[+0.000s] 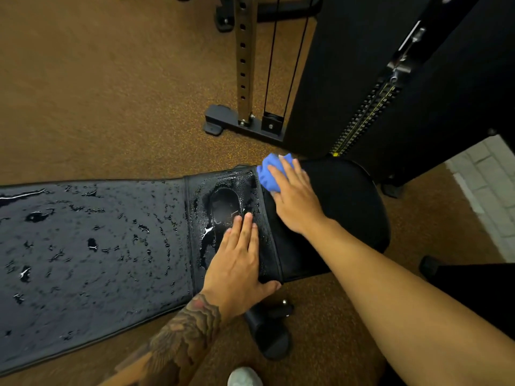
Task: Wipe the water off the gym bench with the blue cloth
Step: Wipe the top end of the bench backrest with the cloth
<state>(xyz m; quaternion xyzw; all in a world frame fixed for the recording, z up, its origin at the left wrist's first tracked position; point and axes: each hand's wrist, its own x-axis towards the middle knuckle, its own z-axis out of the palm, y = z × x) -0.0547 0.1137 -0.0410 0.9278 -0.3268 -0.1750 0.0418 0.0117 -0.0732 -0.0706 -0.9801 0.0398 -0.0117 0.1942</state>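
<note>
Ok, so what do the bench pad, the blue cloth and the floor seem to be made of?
Bench pad: likely black vinyl or faux leather, smooth and glossy; water beads and pools on it rather than soaking in.
Blue cloth: soft matte fabric, perhaps microfibre; it bunches in folds.
Floor: probably rubber gym flooring, matte brown with fine speckles.

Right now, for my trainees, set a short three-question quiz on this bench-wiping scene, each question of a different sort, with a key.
1. True or false: the left hand holds the blue cloth.
2. Which pad of the gym bench looks dry? A) the long pad B) the middle pad C) the end pad
3. Fill in: the right hand presses the cloth at the bench's ____ edge.

Key: 1 false; 2 C; 3 far.
</note>
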